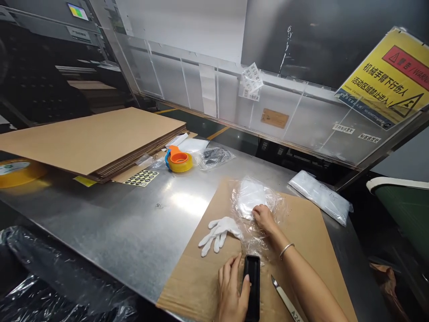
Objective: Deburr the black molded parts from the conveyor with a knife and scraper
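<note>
My left hand (231, 290) rests around the left side of a narrow black tray (253, 286), its thumb on the rim. Farther forward, my right hand (263, 218) has its fingers closed at the edge of a clear plastic bag (276, 203) with white sheets (251, 197) inside. What the fingertips pinch is too small to tell. A white glove (221, 232) lies between the two hands, to the left. Below my right forearm is a white-handled blade marked A26 (284, 297). All of these are on brown paper (187, 281).
Stacked cardboard (100, 138) covers the table's left back. Near it are an orange tape dispenser (179, 160), a sticker sheet (142, 178) and a black item in plastic (216, 156). A white packet (320, 197) lies at right. Yellow tape (20, 173) sits far left; a warning sign (389, 80) hangs above.
</note>
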A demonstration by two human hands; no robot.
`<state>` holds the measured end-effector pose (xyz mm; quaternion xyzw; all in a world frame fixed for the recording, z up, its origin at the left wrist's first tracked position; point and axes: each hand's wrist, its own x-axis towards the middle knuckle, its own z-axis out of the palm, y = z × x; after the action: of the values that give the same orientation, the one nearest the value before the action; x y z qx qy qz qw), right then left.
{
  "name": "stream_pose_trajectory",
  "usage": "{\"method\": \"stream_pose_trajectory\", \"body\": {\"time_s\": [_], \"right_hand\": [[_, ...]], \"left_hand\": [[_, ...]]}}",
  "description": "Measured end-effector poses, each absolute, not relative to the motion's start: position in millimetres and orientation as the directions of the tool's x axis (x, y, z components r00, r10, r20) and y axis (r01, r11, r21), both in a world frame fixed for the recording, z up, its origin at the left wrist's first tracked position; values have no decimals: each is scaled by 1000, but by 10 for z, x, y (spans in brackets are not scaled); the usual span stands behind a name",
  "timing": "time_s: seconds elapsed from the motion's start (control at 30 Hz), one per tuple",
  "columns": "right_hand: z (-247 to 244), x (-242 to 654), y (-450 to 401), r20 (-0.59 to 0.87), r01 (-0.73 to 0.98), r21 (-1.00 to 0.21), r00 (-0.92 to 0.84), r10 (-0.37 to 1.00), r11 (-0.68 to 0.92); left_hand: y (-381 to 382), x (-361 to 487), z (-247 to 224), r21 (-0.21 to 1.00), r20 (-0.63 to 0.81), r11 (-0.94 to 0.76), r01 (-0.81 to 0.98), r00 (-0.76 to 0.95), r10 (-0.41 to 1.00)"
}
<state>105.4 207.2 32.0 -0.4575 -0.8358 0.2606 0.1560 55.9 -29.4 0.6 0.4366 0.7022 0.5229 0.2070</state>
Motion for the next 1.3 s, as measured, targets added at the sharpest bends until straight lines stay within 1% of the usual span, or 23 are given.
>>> {"method": "stream_pose_trajectory", "body": {"time_s": [0.13,0.2,0.27,0.33,0.43,0.5,0.57,0.67,0.77,0.87,1.0,1.03,1.2,1.3], "right_hand": [[472,1186,2082,42,547,-747,-528,848,377],[583,1275,1982,34,441,-835,-555,831,329],[691,1371,1805,11,329,-909,-596,803,257],[777,1461,1585,-18,236,-957,-634,773,171],[846,1571,1275,-58,149,-987,-671,739,58],[870,1626,1130,-77,126,-992,-680,729,13],[900,1673,1042,-79,120,-993,-673,735,3],[976,1729,984,-45,144,-987,-652,757,65],[1055,1763,956,-15,224,-959,-647,762,172],[1077,1772,921,-8,298,-922,-652,758,247],[1040,1750,826,32,377,-875,-584,811,305],[1035,1738,791,48,394,-861,-566,823,321],[1044,1677,628,123,431,-790,-585,801,436],[1017,1677,600,144,445,-773,-570,809,452]], "left_hand": [[-134,375,278,974,102,2,226,-447,889],[25,271,441,973,154,-68,222,-400,903],[217,175,582,951,242,-146,274,-362,900],[406,94,680,941,276,-186,283,-320,906],[602,19,746,953,251,-209,219,-191,949],[649,-2,758,965,217,-202,169,-75,973],[640,-7,766,969,196,-194,150,4,981],[580,-14,790,965,188,-191,180,31,982],[520,-37,837,947,194,-194,254,25,981],[445,-50,888,923,221,-203,327,-18,975],[269,35,908,908,270,-168,385,-230,935],[221,77,899,911,266,-156,381,-256,930],[77,289,767,941,222,-163,297,-179,958],[35,334,648,933,252,-150,328,-297,921]]}}
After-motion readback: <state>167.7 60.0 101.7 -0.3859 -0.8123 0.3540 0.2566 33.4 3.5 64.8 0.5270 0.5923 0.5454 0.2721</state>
